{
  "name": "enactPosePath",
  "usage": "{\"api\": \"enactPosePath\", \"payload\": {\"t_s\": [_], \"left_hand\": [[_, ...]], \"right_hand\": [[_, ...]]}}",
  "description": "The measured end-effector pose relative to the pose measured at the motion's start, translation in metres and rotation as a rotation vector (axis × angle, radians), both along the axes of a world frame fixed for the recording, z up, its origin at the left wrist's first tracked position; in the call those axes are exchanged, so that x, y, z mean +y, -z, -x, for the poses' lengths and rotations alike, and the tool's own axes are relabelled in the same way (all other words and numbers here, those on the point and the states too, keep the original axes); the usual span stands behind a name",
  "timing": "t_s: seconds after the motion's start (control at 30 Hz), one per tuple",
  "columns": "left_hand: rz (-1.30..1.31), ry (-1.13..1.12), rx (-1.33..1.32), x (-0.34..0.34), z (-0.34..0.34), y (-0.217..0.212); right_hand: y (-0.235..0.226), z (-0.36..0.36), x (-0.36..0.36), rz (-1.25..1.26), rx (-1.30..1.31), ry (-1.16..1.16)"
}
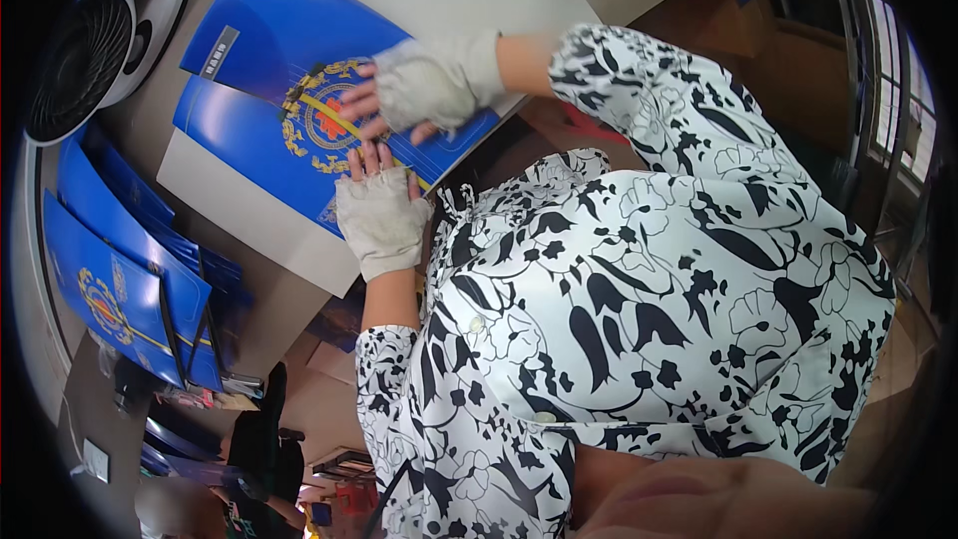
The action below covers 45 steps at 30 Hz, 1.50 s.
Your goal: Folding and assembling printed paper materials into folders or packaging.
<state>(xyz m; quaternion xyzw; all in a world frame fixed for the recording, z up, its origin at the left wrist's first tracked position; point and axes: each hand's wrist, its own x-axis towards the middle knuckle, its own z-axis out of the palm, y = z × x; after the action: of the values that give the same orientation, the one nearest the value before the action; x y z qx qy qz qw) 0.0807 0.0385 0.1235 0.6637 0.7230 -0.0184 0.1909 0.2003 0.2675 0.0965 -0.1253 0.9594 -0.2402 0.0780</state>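
Head view: the item under the hands is a blue sheet [239,140], printed with a gold-and-red emblem [326,123], lying over a white sheet [254,212] that shows past its lower-left edge. A second blue panel [294,15] adjoins the blue sheet's upper side; whether the two are one piece cannot be determined.

Left hand [381,222], gloved with fingertips bare: palm down at the blue sheet's lower edge, fingers extended, nothing seen in its grasp. Right hand [429,90], likewise gloved, slightly blurred: palm down above the emblem's right side, fingers spread, nothing seen held; contact not confirmed.

Progress, as judged: the blue sheet's visible face is printed and laid out nearly flat, handling under way. Lower left of it is a group of blue bags [110,289] with black cords [168,327], apparently further along. No such cord is visible on the blue sheet, and it is not yet among that group. Remaining steps cannot be established.
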Motion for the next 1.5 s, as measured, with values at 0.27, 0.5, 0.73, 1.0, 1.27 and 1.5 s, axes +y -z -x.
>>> {"api": "enactPosePath", "payload": {"t_s": [0.27,0.5,0.73,1.0,1.27,1.5], "left_hand": [[-0.093,-0.022,-0.006,0.132,0.018,0.057],[0.001,-0.026,-0.055,0.218,0.044,0.062],[-0.014,-0.028,-0.045,0.25,0.057,0.069],[-0.159,-0.038,0.086,0.284,0.081,0.105],[-0.17,-0.067,0.09,0.281,0.077,0.114],[-0.224,-0.022,-0.005,0.28,0.062,0.11]], "right_hand": [[0.023,0.134,0.274,-0.239,0.265,0.246],[0.017,0.211,0.419,-0.271,0.432,0.674],[0.075,0.193,0.387,-0.226,0.453,0.587],[0.045,0.031,0.232,0.078,-0.123,0.334],[0.047,-0.035,0.203,0.096,-0.052,0.668],[0.075,0.007,0.243,-0.344,-0.181,1.036]]}}
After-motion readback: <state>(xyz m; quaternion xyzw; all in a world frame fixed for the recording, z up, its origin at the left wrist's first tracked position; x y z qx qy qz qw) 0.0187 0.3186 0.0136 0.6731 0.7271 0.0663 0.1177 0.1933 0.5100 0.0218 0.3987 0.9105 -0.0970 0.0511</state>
